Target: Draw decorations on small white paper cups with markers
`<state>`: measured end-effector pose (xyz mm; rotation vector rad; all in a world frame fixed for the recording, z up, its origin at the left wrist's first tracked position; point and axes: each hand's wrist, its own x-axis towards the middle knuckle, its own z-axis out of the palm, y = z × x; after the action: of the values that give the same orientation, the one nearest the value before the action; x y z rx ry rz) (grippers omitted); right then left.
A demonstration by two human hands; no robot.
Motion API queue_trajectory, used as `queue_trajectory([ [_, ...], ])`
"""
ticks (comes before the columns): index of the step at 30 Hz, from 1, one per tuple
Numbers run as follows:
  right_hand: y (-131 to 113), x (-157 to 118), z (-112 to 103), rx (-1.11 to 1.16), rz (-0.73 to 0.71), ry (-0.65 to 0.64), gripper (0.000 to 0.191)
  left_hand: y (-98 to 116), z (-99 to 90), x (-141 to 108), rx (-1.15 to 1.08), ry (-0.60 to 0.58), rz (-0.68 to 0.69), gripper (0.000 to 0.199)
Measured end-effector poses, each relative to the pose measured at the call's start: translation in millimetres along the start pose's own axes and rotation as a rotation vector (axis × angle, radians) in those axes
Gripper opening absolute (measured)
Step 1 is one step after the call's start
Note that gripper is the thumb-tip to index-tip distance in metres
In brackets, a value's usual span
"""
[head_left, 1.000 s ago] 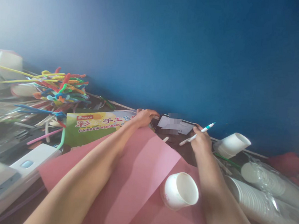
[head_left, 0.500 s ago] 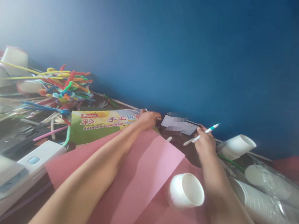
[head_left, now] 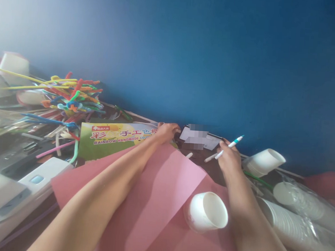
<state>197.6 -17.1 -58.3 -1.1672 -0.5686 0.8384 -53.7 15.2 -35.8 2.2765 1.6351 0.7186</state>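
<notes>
My right hand [head_left: 228,155] is closed around a white marker pen [head_left: 234,142] with a teal band, its tip pointing up and right. Its fingers also touch the right edge of a phone [head_left: 214,142] with a pale screen, partly pixelated, near the wall. At the phone's left side is my left hand [head_left: 168,132], fingers loosely bent and apart, with nothing visible in them. It rests over the right end of a colored paper pack [head_left: 112,137]. Pink paper sheets [head_left: 155,185] spread below both forearms, and a white paper cup [head_left: 209,211] stands on them.
Colorful pipe cleaners [head_left: 75,93] pile up at the left, beside a white power strip [head_left: 43,174]. To the right lie a tilted cup [head_left: 267,162] and stacked paper cups [head_left: 289,224] in plastic wrap. A blue wall [head_left: 205,59] rises behind.
The view has shifted slightly. My right hand keeps hold of the marker pen by the phone's edge, and my left hand stays at the phone's other side. The phone's screen content differs slightly.
</notes>
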Motion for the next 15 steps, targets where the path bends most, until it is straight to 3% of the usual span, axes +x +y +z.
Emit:
queue_trajectory([
  [15, 4.5, 2.2, 2.8, -0.041, -0.049, 0.023, 0.027, 0.1, 3.6, 0.6, 0.014, 0.022, 0.112, 0.031],
])
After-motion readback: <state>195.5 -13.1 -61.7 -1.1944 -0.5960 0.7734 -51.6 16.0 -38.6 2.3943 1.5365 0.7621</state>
